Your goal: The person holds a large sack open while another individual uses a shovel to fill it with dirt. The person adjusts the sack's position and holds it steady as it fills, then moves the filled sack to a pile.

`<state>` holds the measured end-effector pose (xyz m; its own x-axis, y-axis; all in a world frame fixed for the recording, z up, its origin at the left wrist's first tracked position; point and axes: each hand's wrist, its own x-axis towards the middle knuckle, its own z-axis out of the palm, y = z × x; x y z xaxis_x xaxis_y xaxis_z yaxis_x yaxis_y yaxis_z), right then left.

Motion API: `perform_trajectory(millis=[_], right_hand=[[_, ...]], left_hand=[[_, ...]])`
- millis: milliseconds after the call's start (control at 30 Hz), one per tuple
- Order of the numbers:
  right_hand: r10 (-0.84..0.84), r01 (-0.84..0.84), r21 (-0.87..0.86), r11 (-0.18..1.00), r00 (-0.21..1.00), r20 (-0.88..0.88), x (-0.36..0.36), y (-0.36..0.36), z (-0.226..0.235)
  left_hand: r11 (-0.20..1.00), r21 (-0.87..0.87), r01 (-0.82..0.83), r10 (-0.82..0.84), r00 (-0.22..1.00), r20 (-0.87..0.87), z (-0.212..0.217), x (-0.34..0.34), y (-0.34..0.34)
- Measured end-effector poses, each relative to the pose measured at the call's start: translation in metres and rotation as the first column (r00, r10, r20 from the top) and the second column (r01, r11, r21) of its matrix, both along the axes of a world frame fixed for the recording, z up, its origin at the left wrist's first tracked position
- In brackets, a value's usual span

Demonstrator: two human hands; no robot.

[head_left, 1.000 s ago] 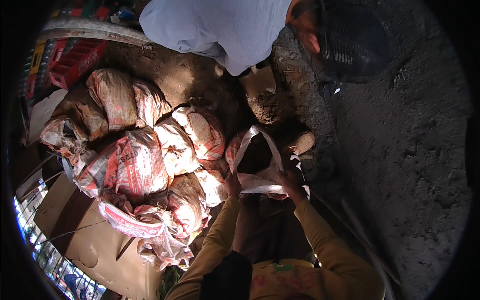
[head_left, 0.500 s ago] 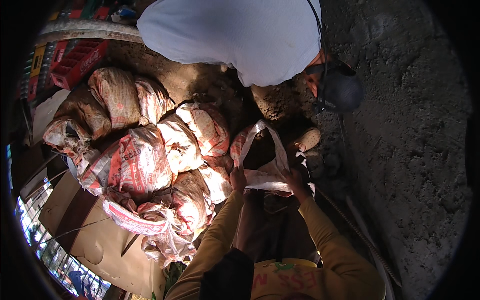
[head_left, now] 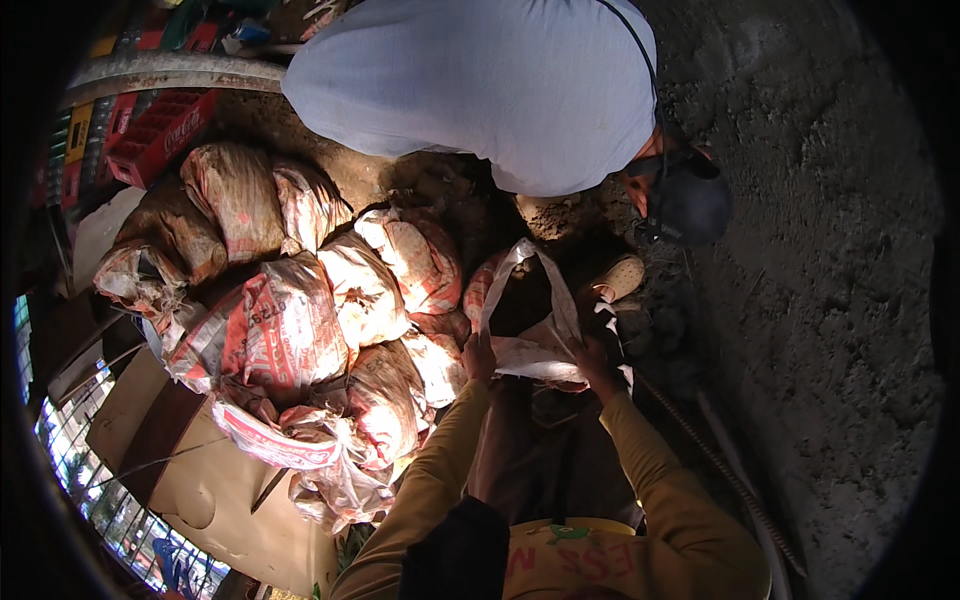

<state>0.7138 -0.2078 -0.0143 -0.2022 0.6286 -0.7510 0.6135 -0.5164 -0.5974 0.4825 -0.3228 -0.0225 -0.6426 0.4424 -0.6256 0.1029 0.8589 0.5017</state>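
Observation:
A whitish woven sack (head_left: 541, 349) hangs in front of me with its mouth spread into a rough triangle. My left hand (head_left: 479, 357) is closed on the left side of its rim. On the right side, my right hand (head_left: 597, 369) grips the rim too. The sack's inside is dark, and I cannot make out what it holds. Just beyond the sack, a co-worker in a pale shirt (head_left: 480, 85) and dark cap (head_left: 690, 198) bends over the dug soil; that person's hands are hidden.
Several filled, dirt-stained sacks (head_left: 290, 325) are piled at my left. A red bottle crate (head_left: 160, 138) stands at the far left below a pale pole (head_left: 180, 70). Rough grey wall or ground (head_left: 820, 280) fills the right. A rod (head_left: 725, 470) runs beside my right arm.
The co-worker's back and cap have shifted slightly right and nearer in the picture. My hands keep their hold on the sack's rim, almost unmoved.

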Motion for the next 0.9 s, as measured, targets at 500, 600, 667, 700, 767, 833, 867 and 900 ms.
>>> perform_trajectory(millis=[500, 600, 667, 700, 767, 833, 867, 900], right_hand=[[-0.042, 0.044, 0.021, 0.999, 0.996, -0.074, 0.000, 0.004, 0.002], [0.017, -0.015, 0.044, 0.999, 0.999, -0.030, -0.002, 0.005, 0.000], [-0.024, 0.026, 0.036, 0.999, 0.999, -0.040, 0.005, 0.003, -0.005], [-0.044, 0.046, 0.031, 0.998, 0.998, -0.045, 0.009, 0.001, -0.008], [-0.048, 0.050, 0.030, 0.998, 0.997, -0.053, 0.010, -0.001, -0.012], [-0.050, 0.052, 0.034, 0.998, 0.997, -0.062, 0.010, -0.001, -0.016], [-0.050, 0.052, 0.039, 0.998, 0.996, -0.068, 0.008, -0.001, -0.017], [-0.049, 0.053, 0.045, 0.998, 0.996, -0.073, 0.007, -0.001, -0.017]], left_hand=[[0.997, -0.026, 0.072, -0.072, 0.997, -0.014, -0.007, -0.006, 0.003], [0.998, -0.012, 0.063, -0.064, 0.997, -0.053, -0.006, -0.008, 0.001], [0.999, -0.020, 0.035, -0.035, 0.999, -0.019, 0.000, -0.001, 0.010], [0.999, -0.025, 0.020, -0.020, 1.000, -0.002, 0.002, 0.002, 0.014], [0.999, -0.036, -0.012, 0.013, 1.000, 0.017, 0.005, 0.003, 0.016], [0.999, -0.027, 0.028, -0.028, 1.000, 0.006, 0.001, -0.003, 0.017], [0.999, -0.022, 0.047, -0.047, 0.999, -0.002, -0.001, -0.006, 0.015], [0.999, -0.015, 0.041, -0.041, 0.999, -0.005, -0.003, -0.008, 0.013]])
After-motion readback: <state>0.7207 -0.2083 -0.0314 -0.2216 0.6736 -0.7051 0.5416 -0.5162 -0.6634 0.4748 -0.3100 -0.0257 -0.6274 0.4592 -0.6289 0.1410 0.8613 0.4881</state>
